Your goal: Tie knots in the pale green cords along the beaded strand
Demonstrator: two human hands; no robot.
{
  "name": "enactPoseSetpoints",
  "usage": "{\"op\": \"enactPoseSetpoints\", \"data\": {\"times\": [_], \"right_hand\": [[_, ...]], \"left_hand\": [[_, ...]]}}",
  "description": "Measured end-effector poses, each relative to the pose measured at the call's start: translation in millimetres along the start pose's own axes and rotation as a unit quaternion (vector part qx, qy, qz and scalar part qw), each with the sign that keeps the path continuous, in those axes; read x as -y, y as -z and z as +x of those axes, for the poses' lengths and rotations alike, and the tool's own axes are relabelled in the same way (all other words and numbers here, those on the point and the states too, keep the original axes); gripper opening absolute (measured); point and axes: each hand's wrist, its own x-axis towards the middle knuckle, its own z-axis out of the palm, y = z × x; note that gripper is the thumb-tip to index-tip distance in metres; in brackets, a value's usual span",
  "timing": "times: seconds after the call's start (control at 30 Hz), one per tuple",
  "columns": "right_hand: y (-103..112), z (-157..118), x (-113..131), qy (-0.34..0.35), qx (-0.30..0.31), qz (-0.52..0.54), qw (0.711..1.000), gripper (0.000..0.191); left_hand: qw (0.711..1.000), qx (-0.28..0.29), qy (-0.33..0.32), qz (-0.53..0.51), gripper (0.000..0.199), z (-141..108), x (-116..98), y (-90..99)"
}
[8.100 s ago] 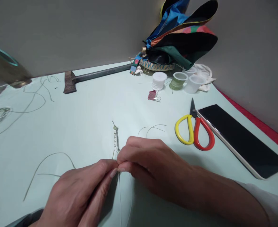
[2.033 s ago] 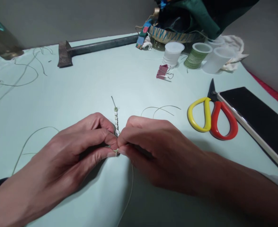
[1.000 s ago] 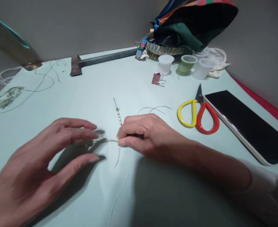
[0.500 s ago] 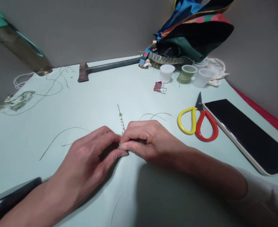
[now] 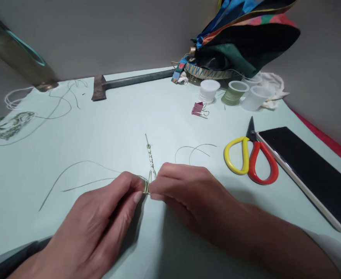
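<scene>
The cord's knot (image 5: 146,188) is mostly hidden between the fingertips of the left hand (image 5: 100,228) and right hand (image 5: 193,197). The phone (image 5: 306,170) runs past the right edge; the fabric bag (image 5: 245,38) is cropped at the top.

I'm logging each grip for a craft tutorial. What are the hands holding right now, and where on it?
Both the left hand and the right hand pinch the knotted cord at its near end, fingertips meeting there.

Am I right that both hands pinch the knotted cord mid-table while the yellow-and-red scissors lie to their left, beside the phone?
Not quite. In the head view the scissors lie to the right of the hands, beside the phone. Left hand and right hand do pinch the knotted cord.
</scene>
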Motion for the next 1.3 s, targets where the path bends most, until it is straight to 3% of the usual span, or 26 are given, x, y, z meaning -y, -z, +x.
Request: {"op": "enactPoseSetpoints", "data": {"times": [0.13, 0.23, 0.4, 0.7, 0.87, 1.07, 1.3], "right_hand": [[0.3, -5.6, 7.4, 0.023, -0.025, -0.091, 0.995, 0.019], [-0.5, -6.3, 12.1, 0.013, -0.028, -0.122, 0.992, 0.017], [-4.2, -5.4, 15.0, 0.008, -0.068, -0.148, 0.987, 0.023], [-4.8, -8.3, 15.5, 0.024, -0.103, -0.153, 0.983, 0.032], [-2.1, -6.3, 7.4, 0.034, -0.022, -0.162, 0.986, 0.018], [0.4, -3.5, 2.6, 0.023, 0.020, -0.096, 0.995, 0.021], [2.5, -3.0, 4.0, 0.019, 0.033, -0.041, 0.998, 0.022]], "left_hand": [[0.999, -0.010, 0.016, 0.039, 0.012, -8.7, 3.1, 1.1], [0.998, -0.033, 0.034, 0.052, 0.020, -12.3, 5.0, -1.3], [0.996, -0.078, 0.027, 0.026, 0.026, -0.4, 0.1, -7.1], [0.998, -0.058, -0.001, 0.034, 0.024, 1.3, 2.5, -5.7], [0.998, -0.006, -0.023, 0.057, 0.016, -1.4, 4.6, 0.5], [1.000, 0.016, 0.004, 0.020, 0.019, 2.9, 1.9, 4.7], [0.999, -0.015, 0.021, 0.040, 0.011, 14.6, 8.4, 7.8]]}}
